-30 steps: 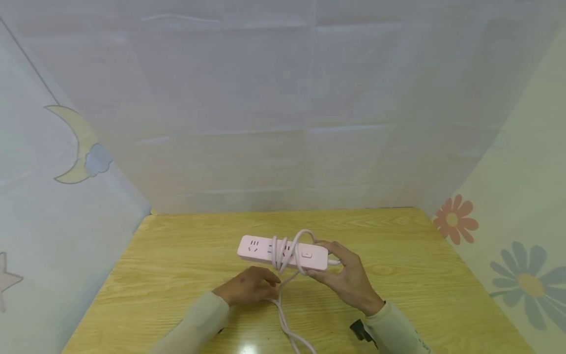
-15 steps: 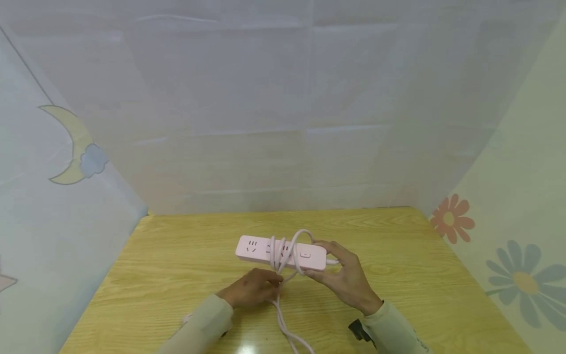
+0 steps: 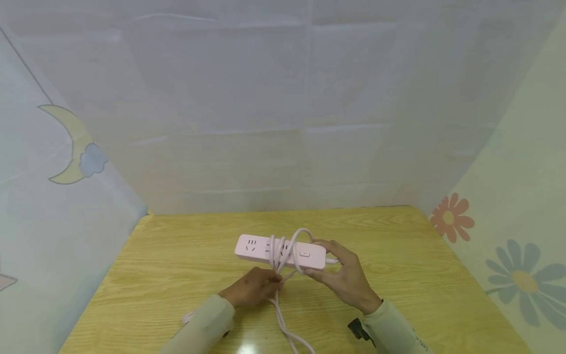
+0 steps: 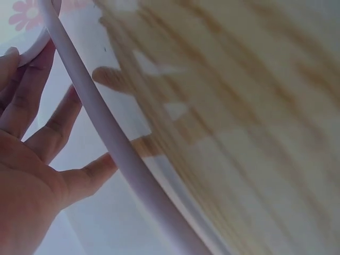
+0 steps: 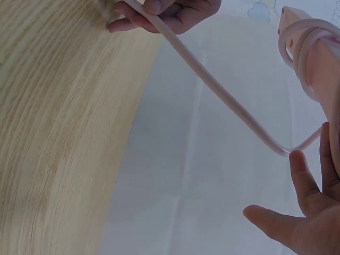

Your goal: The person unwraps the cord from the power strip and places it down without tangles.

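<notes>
A pink power strip [image 3: 247, 248] is held above the table with its sockets and switch facing up. Its cord [image 3: 282, 253] loops several times around the middle. My right hand [image 3: 351, 280] grips the strip's right end, thumb on the near side and fingers on the far side. Just below the strip, my left hand [image 3: 253, 287] pinches the cord between thumb and fingers. The right wrist view shows the cord [image 5: 223, 101] running from the left hand [image 5: 178, 13] to near the right hand's fingertips. In the left wrist view, the cord [image 4: 106, 122] crosses before spread lower fingers.
Doubled cord trails across the wooden table [image 3: 168, 255] to the near edge. A small pink piece [image 3: 187, 318] shows beside the left sleeve [image 3: 201, 324], mostly hidden. Printed cloth walls [image 3: 247, 167] enclose the table's back and sides. A dark strap piece [image 3: 359, 328] hangs at the right cuff.
My left hand has moved slightly right onto the cord under the strip. The small pink piece has come into view beside the left sleeve. The right hand keeps its grip.
</notes>
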The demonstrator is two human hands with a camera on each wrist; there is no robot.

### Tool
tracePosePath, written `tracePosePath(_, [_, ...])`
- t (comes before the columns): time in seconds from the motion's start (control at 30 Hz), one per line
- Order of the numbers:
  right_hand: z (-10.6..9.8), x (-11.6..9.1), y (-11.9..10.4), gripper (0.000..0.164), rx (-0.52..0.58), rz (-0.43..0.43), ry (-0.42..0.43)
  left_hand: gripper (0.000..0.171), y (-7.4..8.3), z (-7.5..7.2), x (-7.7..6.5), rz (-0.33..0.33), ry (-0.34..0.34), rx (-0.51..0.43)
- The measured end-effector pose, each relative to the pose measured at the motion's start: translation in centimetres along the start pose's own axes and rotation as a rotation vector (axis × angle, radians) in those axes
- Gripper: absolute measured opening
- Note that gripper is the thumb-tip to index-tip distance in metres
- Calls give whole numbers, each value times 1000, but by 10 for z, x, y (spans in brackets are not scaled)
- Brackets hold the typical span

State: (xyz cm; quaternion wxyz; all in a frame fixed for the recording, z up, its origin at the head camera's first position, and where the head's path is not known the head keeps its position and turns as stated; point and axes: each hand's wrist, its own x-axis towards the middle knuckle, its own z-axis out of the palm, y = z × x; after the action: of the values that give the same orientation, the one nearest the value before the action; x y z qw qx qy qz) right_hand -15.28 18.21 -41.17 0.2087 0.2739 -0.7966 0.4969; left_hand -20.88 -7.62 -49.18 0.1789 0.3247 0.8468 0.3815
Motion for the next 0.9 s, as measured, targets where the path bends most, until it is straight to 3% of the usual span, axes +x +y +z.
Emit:
tracePosePath(0.3, [2,-1,0,57,9,-23,10,15,1,-10,-2,-30,87,68])
tracePosePath(0.47, [2,-2,1,55,4,-12,4,12,-2,-15,-3,22,168,102])
tracePosePath(0.83, [3,-4,4,55,1,-13,0,34,-5,-25,-6,143,377,168])
tracePosePath(0.9, [3,-4,4,53,4,-15,0,36,-5,-28,-7,131,400,178])
